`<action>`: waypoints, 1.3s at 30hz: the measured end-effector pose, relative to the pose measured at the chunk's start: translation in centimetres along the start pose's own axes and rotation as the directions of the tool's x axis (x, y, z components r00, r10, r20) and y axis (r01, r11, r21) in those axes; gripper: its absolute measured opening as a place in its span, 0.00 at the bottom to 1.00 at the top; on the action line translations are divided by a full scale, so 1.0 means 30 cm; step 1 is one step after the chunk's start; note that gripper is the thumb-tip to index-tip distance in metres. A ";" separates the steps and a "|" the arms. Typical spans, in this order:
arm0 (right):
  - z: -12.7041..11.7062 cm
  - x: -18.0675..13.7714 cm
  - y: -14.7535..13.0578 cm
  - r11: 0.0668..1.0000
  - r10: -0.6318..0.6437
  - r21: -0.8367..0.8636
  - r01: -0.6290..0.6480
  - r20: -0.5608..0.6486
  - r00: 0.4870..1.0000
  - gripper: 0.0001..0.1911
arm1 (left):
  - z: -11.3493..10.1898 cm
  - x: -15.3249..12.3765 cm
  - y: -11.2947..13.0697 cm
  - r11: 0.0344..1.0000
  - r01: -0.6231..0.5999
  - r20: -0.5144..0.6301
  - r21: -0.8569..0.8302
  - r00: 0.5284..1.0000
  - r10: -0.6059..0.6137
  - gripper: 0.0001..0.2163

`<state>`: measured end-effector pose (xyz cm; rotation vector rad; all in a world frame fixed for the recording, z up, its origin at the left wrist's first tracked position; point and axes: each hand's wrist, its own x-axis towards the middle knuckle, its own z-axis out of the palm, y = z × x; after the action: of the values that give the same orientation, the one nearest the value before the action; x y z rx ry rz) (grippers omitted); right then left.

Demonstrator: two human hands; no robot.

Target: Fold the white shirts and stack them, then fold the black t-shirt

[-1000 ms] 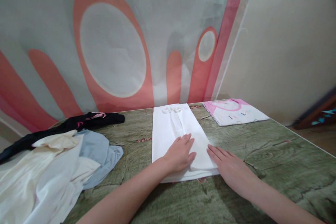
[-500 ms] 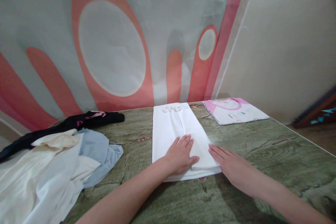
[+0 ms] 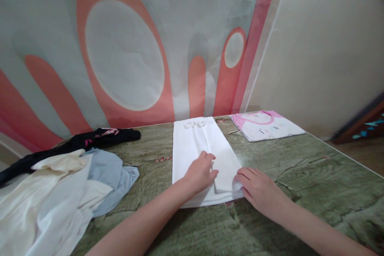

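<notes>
A white folded garment (image 3: 186,140) lies lengthwise on the table before me, with a bow-like tie at its far end and a crease running down its middle. My left hand (image 3: 200,173) is on its near half, fingers curled, thumb and fingertips gathering the cloth beside the crease. At the near right corner, my right hand (image 3: 257,189) has its fingers and thumb around the garment's edge. The cloth between the two hands is slightly raised in a fold. The undersides of the fingers are partly hidden.
On the left of the wood-patterned table (image 3: 156,144) lie loose cream and white cloths (image 3: 60,192), a light blue cloth (image 3: 106,176) and a black garment (image 3: 99,139). A folded pink-and-white shirt (image 3: 270,126) sits at the back right. A printed sheet (image 3: 180,8) hangs behind.
My left hand has gone from flat with spread fingers to curled on the cloth. My right hand has closed from lying along the edge to gripping the near right corner, shifting it slightly leftward.
</notes>
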<state>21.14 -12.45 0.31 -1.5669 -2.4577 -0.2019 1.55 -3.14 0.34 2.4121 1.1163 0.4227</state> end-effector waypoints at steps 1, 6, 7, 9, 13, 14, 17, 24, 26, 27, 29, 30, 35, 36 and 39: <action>0.003 0.000 0.002 1.000 0.021 0.000 -0.021 -0.011 1.000 0.11 | 0.004 -0.001 0.001 1.000 0.012 0.010 -0.028 1.000 -0.011 0.17; 0.005 -0.004 0.022 0.990 0.134 -0.045 -0.134 -0.002 0.991 0.10 | 0.030 -0.006 0.019 0.976 -0.088 0.021 -0.198 0.995 0.094 0.17; 0.001 -0.006 0.027 0.986 0.156 -0.063 -0.155 0.010 0.988 0.11 | 0.033 -0.008 0.025 0.970 -0.112 0.021 -0.217 0.993 0.119 0.17; -0.007 -0.009 0.036 0.975 0.200 -0.101 -0.196 0.029 0.979 0.12 | 0.034 -0.010 0.037 0.960 -0.158 0.040 -0.229 0.984 0.172 0.15; -0.009 -0.016 0.054 0.951 0.270 -0.176 -0.256 0.061 0.961 0.12 | 0.026 -0.016 0.059 0.944 -0.257 0.115 -0.207 0.952 0.284 0.11; -0.007 -0.017 0.058 0.946 0.281 -0.191 -0.263 0.070 0.957 0.12 | 0.023 -0.017 0.063 0.943 -0.269 0.130 -0.197 0.946 0.297 0.11; -0.001 -0.021 0.065 0.938 0.297 -0.217 -0.272 0.092 0.951 0.11 | 0.018 -0.020 0.072 0.943 -0.289 0.162 -0.166 0.935 0.315 0.12; 0.001 -0.021 0.063 0.955 0.273 -0.146 -0.259 0.087 0.958 0.09 | 0.031 -0.021 0.069 0.918 -0.380 0.177 -0.112 0.901 0.395 0.09; -0.001 -0.018 0.059 0.970 0.227 -0.112 -0.218 0.077 0.971 0.10 | 0.033 -0.021 0.070 0.913 -0.396 0.175 -0.104 0.896 0.408 0.07; -0.003 -0.016 0.057 0.975 0.206 -0.099 -0.198 0.075 0.976 0.10 | 0.032 -0.021 0.072 0.910 -0.403 0.176 -0.100 0.893 0.415 0.06; -0.008 -0.013 0.055 0.982 0.174 -0.088 -0.167 0.077 0.982 0.11 | 0.031 -0.022 0.076 0.906 -0.415 0.179 -0.089 0.888 0.424 0.05; -0.011 -0.012 0.056 0.983 0.164 -0.091 -0.157 0.077 0.983 0.11 | 0.030 -0.022 0.079 0.903 -0.420 0.181 -0.085 0.885 0.429 0.05; -0.009 -0.019 0.067 0.976 0.158 -0.159 -0.146 0.066 0.985 0.12 | 0.032 -0.021 0.083 0.900 -0.429 0.167 -0.077 0.884 0.436 0.05; -0.004 -0.020 0.069 0.974 0.159 -0.174 -0.145 0.067 0.985 0.12 | 0.034 -0.021 0.083 0.900 -0.429 0.167 -0.078 0.885 0.436 0.05; 0.007 -0.023 0.067 0.970 0.169 -0.192 -0.148 0.101 0.980 0.11 | 0.036 -0.022 0.083 0.897 -0.436 0.186 -0.079 0.877 0.443 0.06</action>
<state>23.21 -12.16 -0.06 -1.8940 -2.4439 -0.3276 3.22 -5.36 0.64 2.6026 0.4621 0.3246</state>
